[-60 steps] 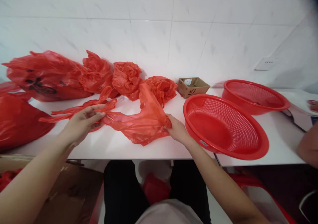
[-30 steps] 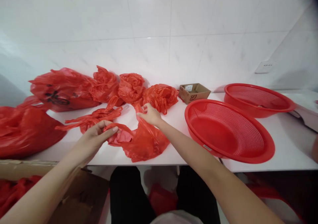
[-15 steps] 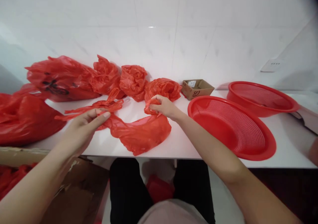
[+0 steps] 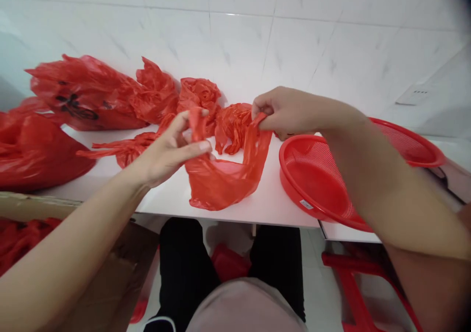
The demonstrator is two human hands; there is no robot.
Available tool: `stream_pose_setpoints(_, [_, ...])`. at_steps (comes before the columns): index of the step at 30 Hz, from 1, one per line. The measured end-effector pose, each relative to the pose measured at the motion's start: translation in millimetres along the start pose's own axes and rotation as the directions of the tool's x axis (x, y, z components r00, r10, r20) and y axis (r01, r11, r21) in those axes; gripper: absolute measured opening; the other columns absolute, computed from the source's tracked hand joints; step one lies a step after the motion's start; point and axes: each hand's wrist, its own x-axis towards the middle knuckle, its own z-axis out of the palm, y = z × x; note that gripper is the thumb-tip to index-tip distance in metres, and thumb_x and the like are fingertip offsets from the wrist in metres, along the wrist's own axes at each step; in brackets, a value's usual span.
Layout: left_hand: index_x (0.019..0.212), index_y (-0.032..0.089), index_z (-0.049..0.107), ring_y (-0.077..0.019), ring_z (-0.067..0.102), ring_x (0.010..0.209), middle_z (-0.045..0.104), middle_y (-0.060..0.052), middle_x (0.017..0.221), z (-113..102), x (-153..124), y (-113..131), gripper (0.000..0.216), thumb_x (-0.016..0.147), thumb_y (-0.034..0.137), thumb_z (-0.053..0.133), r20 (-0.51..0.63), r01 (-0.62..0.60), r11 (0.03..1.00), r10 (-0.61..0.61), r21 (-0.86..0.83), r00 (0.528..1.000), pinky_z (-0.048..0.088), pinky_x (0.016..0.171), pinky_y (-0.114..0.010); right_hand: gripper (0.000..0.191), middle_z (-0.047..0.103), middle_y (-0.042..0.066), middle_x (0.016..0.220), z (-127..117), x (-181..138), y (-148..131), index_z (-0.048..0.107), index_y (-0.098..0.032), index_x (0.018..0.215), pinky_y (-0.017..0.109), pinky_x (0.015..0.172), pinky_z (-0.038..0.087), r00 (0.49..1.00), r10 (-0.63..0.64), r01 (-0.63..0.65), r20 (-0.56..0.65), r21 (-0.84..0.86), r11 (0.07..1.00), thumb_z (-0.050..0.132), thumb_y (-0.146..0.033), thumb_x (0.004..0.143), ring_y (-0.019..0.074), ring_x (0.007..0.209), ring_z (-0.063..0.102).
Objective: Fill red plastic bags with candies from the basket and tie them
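- Surroundings: filled red bags [image 4: 84, 96] line the tiled wall [image 4: 239, 42]; a bulging bag [image 4: 33, 150] sits at far left, and a crumpled bundle [image 4: 128, 148] lies behind the left forearm.
- Obstructions: the front colander [image 4: 312, 179] stands just right of the work, partly covered by the right forearm; the rear colander [image 4: 412, 145] is behind it.
- Principal object: a red plastic bag [image 4: 224, 184], thin, creased and translucent, hangs in a U between the hands, above the near part of the white table [image 4: 272, 199].
- Left hand [image 4: 162, 157]: loosely curled about one handle, thumb in front.
- Right hand [image 4: 289, 108]: pinches the other handle, raised higher.
- Margins: the bag's bottom hangs near the front table edge; white tabletop shows between bag and front colander. A cardboard box [image 4: 33, 204] adjoins the edge at left.
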Motion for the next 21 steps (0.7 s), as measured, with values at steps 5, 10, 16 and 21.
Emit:
stream_pose_setpoints(5, [0.123, 0.024, 0.058, -0.0156, 0.061, 0.069, 0.062, 0.001, 0.079, 32, 23, 6, 0.058, 0.069, 0.031, 0.080, 0.240, 0.100, 0.942, -0.182, 0.319, 0.953, 0.051, 0.063, -0.027, 0.018, 0.053, -0.003, 0.063, 23, 12, -40, 0.058, -0.016, 0.064, 0.018, 0.048, 0.038, 0.981, 0.011, -0.009, 0.191, -0.013, 1.000, 0.071, -0.010, 0.076, 0.0093, 0.064, 0.058])
stream_pose_setpoints(10, [0.098, 0.017, 0.068, -0.0105, 0.050, 0.051, 0.060, -0.002, 0.073, 50, 37, -1, 0.032, 0.086, 0.046, 0.062, 0.164, 0.122, 0.956, -0.170, 0.269, 0.972, 0.048, 0.049, -0.027, 0.009, 0.058, -0.003, 0.072, 49, 2, -47, 0.059, -0.020, 0.086, 0.018, 0.049, 0.044, 0.995, -0.095, 0.095, -0.018, 0.058, 0.994, 0.064, -0.013, 0.082, 0.0084, 0.064, 0.057])
stream_pose_setpoints(16, [0.081, 0.017, 0.064, -0.0090, 0.042, 0.041, 0.040, 0.006, 0.050, 39, 39, -16, 0.039, 0.089, 0.053, 0.055, 0.275, 0.143, 0.983, -0.171, 0.118, 0.946, 0.055, 0.055, -0.032, 0.017, 0.060, -0.002, 0.083, 59, -16, 21, 0.057, -0.021, 0.099, 0.026, 0.066, 0.053, 0.997, -0.065, 0.069, -0.029, 0.165, 0.984, 0.061, -0.017, 0.084, 0.0101, 0.070, 0.061])
stream_pose_setpoints(21, [0.082, 0.019, 0.059, -0.0114, 0.051, 0.044, 0.051, 0.004, 0.051, 36, 40, -23, 0.033, 0.090, 0.051, 0.055, 0.286, 0.186, 0.982, -0.187, 0.031, 0.940, 0.054, 0.054, -0.031, 0.017, 0.057, -0.004, 0.072, 67, -33, 25, 0.055, -0.019, 0.095, 0.025, 0.067, 0.053, 0.983, -0.065, 0.126, -0.171, 0.378, 0.917, 0.067, -0.021, 0.082, 0.0092, 0.068, 0.059])
